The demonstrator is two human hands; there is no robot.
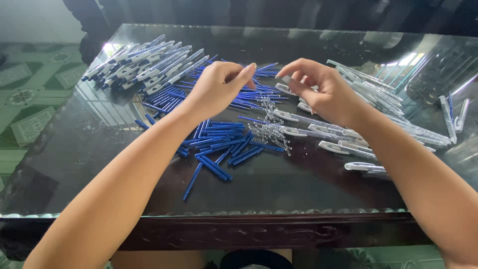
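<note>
Above the glass tabletop (74, 164), a clear pen barrel (287, 89) is pinched by the right hand (318, 89); the left hand (219, 89) is held loosely curled, empty, over blue refills (224, 144) beside small springs (269, 132).

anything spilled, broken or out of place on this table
Nothing looks broken. The parts lie in loose groups on the glass table: blue refills, small springs, clear barrels, finished pens. One blue refill lies apart, nearer the front edge. Both hands, left hand and right hand, hover above the piles.
</note>
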